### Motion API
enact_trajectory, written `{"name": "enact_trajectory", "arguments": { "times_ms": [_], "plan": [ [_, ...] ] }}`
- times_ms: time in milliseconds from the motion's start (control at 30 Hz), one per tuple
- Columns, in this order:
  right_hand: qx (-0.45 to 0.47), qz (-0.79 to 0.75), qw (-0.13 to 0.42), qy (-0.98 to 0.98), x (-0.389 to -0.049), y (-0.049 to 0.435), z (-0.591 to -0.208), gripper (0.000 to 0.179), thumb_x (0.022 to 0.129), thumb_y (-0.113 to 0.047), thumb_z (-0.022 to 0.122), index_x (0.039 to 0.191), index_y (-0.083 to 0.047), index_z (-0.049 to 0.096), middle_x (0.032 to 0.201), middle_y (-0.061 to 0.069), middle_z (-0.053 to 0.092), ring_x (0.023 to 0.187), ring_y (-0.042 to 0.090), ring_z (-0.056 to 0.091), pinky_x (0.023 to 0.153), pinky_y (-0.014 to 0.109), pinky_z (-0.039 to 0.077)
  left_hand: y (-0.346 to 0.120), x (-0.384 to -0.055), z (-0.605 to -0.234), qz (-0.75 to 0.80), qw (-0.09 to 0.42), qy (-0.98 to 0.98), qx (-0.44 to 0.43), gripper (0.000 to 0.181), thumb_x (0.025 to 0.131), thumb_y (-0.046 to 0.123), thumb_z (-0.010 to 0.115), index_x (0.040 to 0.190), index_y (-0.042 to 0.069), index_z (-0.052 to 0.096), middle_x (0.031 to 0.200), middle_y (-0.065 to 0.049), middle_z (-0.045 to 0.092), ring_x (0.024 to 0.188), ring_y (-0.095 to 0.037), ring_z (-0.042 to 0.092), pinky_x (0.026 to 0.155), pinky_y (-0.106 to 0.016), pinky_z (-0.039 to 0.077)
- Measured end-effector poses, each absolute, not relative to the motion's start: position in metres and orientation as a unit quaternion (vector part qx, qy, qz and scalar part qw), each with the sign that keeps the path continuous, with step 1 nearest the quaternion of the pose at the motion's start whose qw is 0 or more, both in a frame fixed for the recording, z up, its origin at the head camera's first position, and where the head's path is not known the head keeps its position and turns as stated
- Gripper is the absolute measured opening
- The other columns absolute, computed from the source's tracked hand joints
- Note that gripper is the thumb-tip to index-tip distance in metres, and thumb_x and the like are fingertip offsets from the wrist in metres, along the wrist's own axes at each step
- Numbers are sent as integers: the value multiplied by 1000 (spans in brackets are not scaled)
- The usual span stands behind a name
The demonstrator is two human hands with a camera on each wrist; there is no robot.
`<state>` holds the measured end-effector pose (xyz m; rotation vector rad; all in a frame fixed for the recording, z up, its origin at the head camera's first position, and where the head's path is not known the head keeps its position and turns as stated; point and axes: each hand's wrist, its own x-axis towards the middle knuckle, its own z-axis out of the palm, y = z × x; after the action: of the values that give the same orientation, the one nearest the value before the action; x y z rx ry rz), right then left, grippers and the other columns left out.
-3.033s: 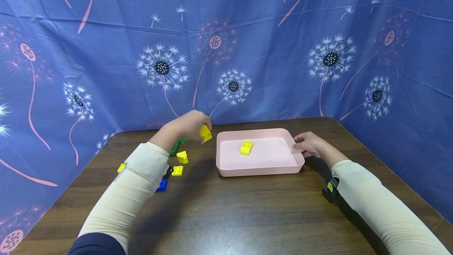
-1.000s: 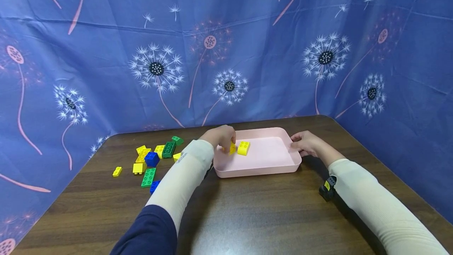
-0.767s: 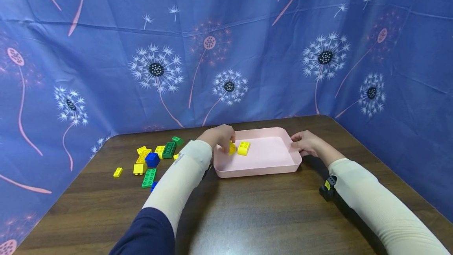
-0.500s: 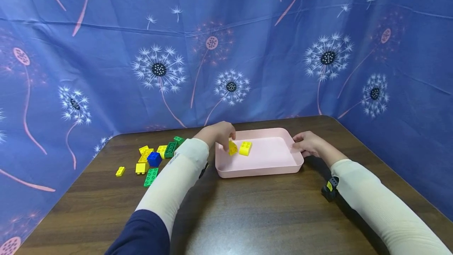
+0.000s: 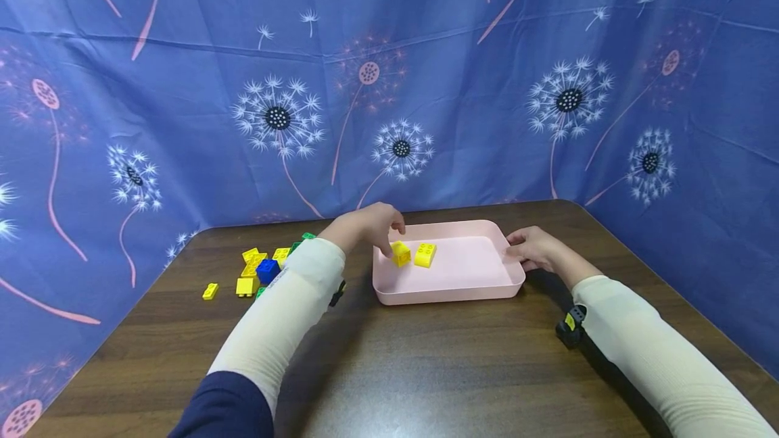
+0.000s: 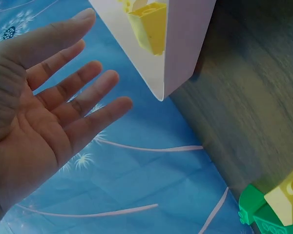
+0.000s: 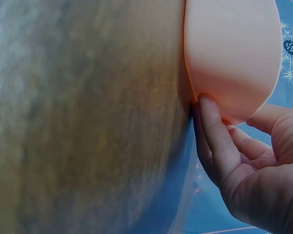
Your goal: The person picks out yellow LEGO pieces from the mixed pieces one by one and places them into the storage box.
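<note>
My left hand (image 5: 370, 227) hovers over the left end of a pink tray (image 5: 450, 295), fingers spread and holding nothing. Just below its fingertips a yellow toy building brick (image 5: 401, 254) lies in the tray, beside a second yellow brick (image 5: 425, 255) with studs up. The left wrist view shows the bare palm (image 6: 44, 117) apart from the tray wall (image 6: 185, 48). At the tray's right end my right hand (image 5: 535, 249) grips the wall. From the right wrist view, the thumb reaches the rim and the fingers (image 7: 217, 126) press low on the outside of the tray (image 7: 229, 53).
Left of the tray, several loose bricks lie on the wooden table (image 5: 438, 370): a blue brick (image 5: 268, 271), a yellow brick (image 5: 247, 286), green ones partly behind the left sleeve (image 5: 286, 316). A small yellow brick (image 5: 209, 291) sits farther left. A blue patterned cloth (image 5: 462, 100) hangs behind.
My left hand carried a yellow brick rightward into the tray, let go of it, and has drawn back slightly up and left with its fingers spreading. The right hand stays on the tray.
</note>
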<state>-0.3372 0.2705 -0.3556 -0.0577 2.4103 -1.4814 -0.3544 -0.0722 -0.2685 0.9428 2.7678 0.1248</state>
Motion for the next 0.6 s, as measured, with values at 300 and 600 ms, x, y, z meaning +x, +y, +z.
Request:
{"name": "enact_trajectory", "arguments": {
  "times_ms": [300,600],
  "plan": [
    [-19,-504,156,849,-339,269,-354,51,94,0,57,135,19,35,120,31,49,86,22,65,79,44,56,-91,-346,-268,58,98,938,326,46,73,14,86,115,9,68,124,-12,63,108,-26,61,95,-36,49],
    [-17,-515,160,842,-338,270,-354,51,94,0,57,135,19,35,117,27,50,82,19,65,77,43,57,-110,-342,-272,72,82,929,354,47,72,13,85,116,5,68,109,-10,67,89,-22,60,83,-32,51]
  ]
}}
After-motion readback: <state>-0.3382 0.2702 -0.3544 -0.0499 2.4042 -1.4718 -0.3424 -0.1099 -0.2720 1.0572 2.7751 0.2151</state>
